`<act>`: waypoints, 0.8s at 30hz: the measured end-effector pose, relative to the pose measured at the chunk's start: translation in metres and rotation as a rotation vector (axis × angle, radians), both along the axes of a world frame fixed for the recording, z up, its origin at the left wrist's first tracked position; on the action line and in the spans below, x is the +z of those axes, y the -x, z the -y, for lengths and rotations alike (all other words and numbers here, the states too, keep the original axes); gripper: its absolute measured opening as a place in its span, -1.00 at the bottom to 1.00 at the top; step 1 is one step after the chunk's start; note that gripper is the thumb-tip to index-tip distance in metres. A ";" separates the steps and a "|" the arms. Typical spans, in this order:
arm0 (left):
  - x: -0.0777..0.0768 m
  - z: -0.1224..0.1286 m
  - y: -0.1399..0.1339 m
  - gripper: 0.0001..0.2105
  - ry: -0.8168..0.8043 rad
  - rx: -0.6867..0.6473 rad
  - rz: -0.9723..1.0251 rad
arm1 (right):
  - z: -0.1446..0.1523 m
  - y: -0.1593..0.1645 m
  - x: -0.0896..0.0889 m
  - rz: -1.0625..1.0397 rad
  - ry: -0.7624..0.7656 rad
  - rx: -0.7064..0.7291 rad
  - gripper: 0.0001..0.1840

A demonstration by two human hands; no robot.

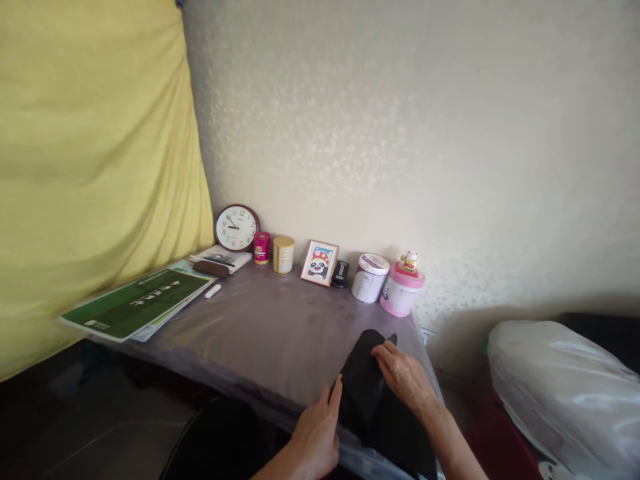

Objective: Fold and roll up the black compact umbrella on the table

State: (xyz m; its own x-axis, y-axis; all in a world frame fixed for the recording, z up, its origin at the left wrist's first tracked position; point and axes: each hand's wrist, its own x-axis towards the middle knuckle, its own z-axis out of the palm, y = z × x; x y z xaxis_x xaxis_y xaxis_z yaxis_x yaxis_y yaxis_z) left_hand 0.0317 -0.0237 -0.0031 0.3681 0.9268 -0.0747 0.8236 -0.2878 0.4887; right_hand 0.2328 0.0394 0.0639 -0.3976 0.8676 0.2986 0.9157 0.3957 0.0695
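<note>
A black item of soft, sheet-like material [361, 390] lies over the near right corner of the table, partly hanging past its front edge; whether it is a bag or a garment I cannot tell. My left hand [320, 427] grips its left edge, thumb pointing up along the side. With fingers pinched together, my right hand [403, 373] holds its upper right edge, where a small dark flap sticks up. Both forearms come in from the bottom.
The table [250, 333] has a plastic cover. Along the wall stand a clock [237, 227], a pink can [261, 248], a yellow tin [283, 255], a panda picture [319, 263], a white tub [370, 279] and a pink-lidded tub [401, 293]. A green booklet [140, 303] lies left.
</note>
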 end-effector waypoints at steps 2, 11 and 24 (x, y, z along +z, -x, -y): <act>0.004 0.001 -0.003 -0.13 0.014 0.005 -0.027 | -0.004 0.001 0.001 -0.016 -0.002 -0.016 -0.71; 0.003 0.001 -0.005 -0.08 0.007 -0.002 -0.087 | -0.009 0.002 0.002 0.035 0.073 -0.034 -0.64; 0.002 0.006 -0.021 -0.21 -0.042 -0.041 -0.355 | -0.037 0.022 -0.026 -0.187 -0.131 0.008 -0.71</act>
